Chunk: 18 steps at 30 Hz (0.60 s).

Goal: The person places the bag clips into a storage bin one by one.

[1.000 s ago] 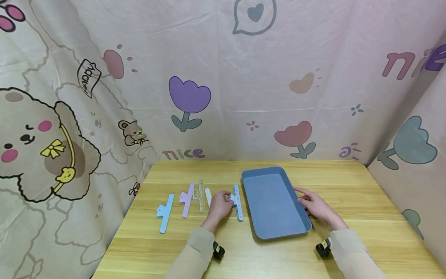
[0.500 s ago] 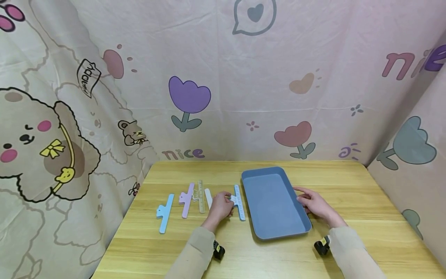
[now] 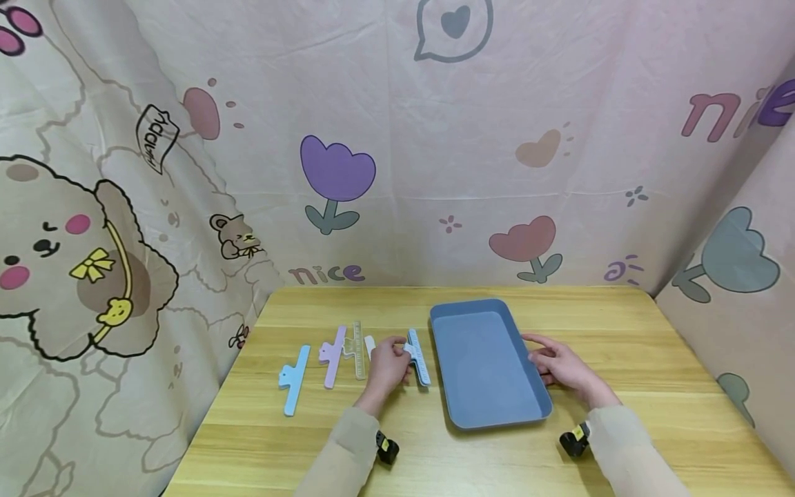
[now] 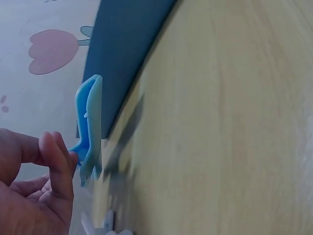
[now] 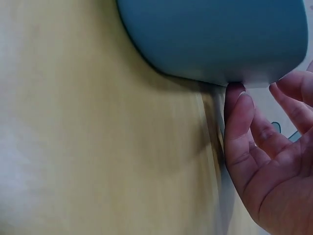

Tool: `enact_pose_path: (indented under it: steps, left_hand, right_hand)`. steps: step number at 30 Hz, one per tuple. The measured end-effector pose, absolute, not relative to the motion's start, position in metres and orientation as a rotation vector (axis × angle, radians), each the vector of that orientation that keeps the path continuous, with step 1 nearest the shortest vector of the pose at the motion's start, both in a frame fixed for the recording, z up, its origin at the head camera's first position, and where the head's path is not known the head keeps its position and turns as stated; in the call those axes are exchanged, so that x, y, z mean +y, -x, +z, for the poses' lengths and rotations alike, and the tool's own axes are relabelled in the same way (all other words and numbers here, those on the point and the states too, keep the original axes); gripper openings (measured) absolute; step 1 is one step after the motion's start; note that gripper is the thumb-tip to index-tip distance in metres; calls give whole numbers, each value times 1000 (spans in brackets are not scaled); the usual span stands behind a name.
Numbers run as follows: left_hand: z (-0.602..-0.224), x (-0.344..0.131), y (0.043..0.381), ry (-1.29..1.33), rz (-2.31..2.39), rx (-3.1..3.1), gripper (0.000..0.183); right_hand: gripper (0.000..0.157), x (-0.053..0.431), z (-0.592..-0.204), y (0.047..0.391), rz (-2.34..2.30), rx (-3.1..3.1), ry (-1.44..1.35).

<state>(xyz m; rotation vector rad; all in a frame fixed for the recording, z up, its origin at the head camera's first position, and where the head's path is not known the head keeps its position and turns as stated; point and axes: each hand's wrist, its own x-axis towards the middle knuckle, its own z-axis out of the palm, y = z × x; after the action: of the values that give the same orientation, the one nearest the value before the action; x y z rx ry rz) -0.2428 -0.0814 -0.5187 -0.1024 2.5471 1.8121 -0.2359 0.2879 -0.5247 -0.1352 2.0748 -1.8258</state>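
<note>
A light-blue long-bar clip (image 3: pixel 420 359) with ruler marks is pinched by its handle between the thumb and fingers of my left hand (image 3: pixel 386 367). In the left wrist view the clip (image 4: pixel 93 117) shows edge-on, raised off the table with its shadow apart from it. Just right of the clip lies a shallow blue-grey tray (image 3: pixel 487 366). My right hand (image 3: pixel 562 366) touches the tray's outer right wall with its fingertips. Seen from the right wrist, the thumb and fingers (image 5: pixel 239 112) meet the tray's side and do not grip it.
Left of my left hand lie a white clip (image 3: pixel 370 344), partly hidden, a clear clip (image 3: pixel 358 352), a pink-purple clip (image 3: pixel 336 357) and another light-blue clip (image 3: pixel 297 381). All are on the wooden table (image 3: pixel 596 310). A printed curtain (image 3: pixel 397 138) hangs behind.
The held clip has turned and moved a little to the left, away from the tray, with my left hand. The tray has shifted very slightly left; my right hand stays against it.
</note>
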Motion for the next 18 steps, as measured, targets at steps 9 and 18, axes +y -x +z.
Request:
enact_pose_path:
  steps: [9,18]
  left_hand:
    - [-507,-89,238,152,1950,2516,48]
    - [-494,-82,233,73,1966,2519,43]
  right_hand:
    - [59,283,-525,224,-1811,2094,111]
    - [59,274,-522,213,-1824,2126,112]
